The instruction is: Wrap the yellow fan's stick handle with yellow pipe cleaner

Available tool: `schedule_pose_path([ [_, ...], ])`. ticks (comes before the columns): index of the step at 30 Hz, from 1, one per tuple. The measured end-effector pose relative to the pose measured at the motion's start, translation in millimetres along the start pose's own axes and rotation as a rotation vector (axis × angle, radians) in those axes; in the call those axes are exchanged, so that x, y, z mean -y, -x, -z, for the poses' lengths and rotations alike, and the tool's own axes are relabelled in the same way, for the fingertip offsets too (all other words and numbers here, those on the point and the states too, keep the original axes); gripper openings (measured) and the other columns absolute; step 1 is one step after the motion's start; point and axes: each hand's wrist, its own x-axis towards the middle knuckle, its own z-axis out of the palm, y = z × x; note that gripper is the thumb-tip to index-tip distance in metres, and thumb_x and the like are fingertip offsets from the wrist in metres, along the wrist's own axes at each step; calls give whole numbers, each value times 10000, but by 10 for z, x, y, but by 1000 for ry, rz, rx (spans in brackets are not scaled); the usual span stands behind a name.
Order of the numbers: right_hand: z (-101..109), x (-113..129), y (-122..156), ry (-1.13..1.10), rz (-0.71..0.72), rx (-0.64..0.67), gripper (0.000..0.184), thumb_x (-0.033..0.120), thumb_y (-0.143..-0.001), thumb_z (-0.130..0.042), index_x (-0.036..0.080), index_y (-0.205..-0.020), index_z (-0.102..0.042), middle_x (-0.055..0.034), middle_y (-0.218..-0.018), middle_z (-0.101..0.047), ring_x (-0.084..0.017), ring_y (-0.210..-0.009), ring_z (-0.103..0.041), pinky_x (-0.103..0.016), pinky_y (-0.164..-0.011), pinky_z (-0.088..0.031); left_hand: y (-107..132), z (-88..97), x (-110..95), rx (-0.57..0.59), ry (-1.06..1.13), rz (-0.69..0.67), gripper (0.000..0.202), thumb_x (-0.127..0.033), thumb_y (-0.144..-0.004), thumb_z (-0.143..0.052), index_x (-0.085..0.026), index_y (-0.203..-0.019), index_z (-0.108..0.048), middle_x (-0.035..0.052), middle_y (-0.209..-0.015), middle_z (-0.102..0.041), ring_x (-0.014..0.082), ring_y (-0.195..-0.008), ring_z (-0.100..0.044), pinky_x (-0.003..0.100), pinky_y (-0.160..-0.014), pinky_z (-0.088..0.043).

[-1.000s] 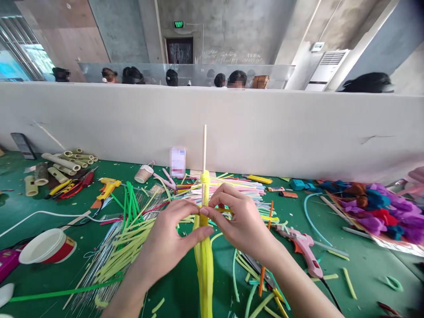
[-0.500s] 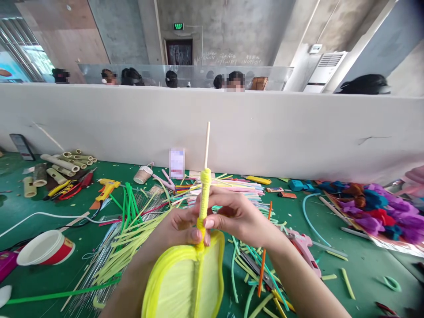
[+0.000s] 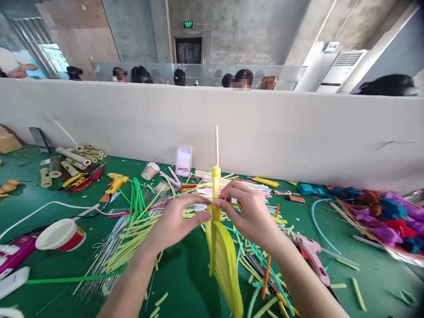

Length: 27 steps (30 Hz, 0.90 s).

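Turned edge-on since half a second ago, the yellow petals (image 3: 228, 269) hang below the wrapped stem (image 3: 216, 183), pinched mid-air between your left hand (image 3: 179, 221) and right hand (image 3: 247, 213); slackening could loosen the wrapping (image 3: 216, 215).

soft, even light, bright window (image 3: 54, 54) upper left, stretched edges

Room L of yellow petal (image 3: 228, 267), R blocked w/ scissors (image 3: 258, 268) & strips (image 3: 266, 277).

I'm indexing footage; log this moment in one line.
left hand: at wrapped stick | right hand: at wrapped stick | yellow panel: below hands | pink glue gun: on table
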Motion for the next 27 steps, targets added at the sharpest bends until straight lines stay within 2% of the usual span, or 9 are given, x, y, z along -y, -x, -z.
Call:
schedule_pose_path([
  [2,-52,23,-6,34,-20,-32,168,231,-925,-617,184,-766,-636,-28,-834,-620,-148,-710,-572,-281,-654,-413,2,-102,-17,-8,-28,-47,264,-437,-841,-728,-269,-1044,-742,27,-1174,-723,216,-1161,-623,319,-1030,-427],
  [6,-135,-2,-18,37,-71,-49,182,239,-912,-633,188,-738,-645,-23,-809,-616,-155,-710,-577,-278,-641,-413,-52,-250,65,-121,22,-65,201,-411,-862,-704,-225,-927,-748,51,-1104,-711,218,-1108,-633,327,-1004,-437],
  [10,-211,-91,-40,1,-144,-37,155,222,-886,-650,193,-735,-668,-23,-801,-629,-169,-726,-603,-282,-640,-428,-142,-316,211,-97,136,-36,203,-392,-852,-714,-192,-829,-740,59,-1012,-706,231,-1033,-642,346,-976,-450],
  [13,-232,-130,-56,-23,-184,-27,162,248,-881,-654,194,-729,-673,-32,-798,-637,-186,-745,-614,-295,-641,-436,-176,-327,266,-56,212,-28,225,-398,-873,-687,-182,-847,-744,71,-1025,-707,245,-1049,-639,373,-999,-442],
  [18,-196,-135,-55,-62,-198,-29,164,307,-864,-677,198,-743,-691,-40,-794,-649,-198,-757,-615,-301,-627,-445,-133,-356,264,-49,300,-6,195,-357,-875,-694,-192,-967,-741,98,-1286,-644,280,-1296,-527,380,-1066,-411],
  [22,-161,-162,-30,-98,-234,-24,190,354,-852,-683,197,-747,-698,-48,-794,-654,-202,-746,-611,-302,-607,-452,-108,-426,220,-171,415,34,265,-341,-870,-704,-210,-1098,-675,87,-1222,-672,247,-1189,-606,374,-1035,-445],
  [27,-122,-164,10,-196,-271,57,202,372,-861,-669,185,-805,-722,-64,-822,-673,-212,-776,-627,-304,-609,-467,-125,-445,177,-220,414,-33,192,-365,-864,-704,-197,-956,-717,81,-1106,-722,244,-1110,-637,360,-1002,-462],
])
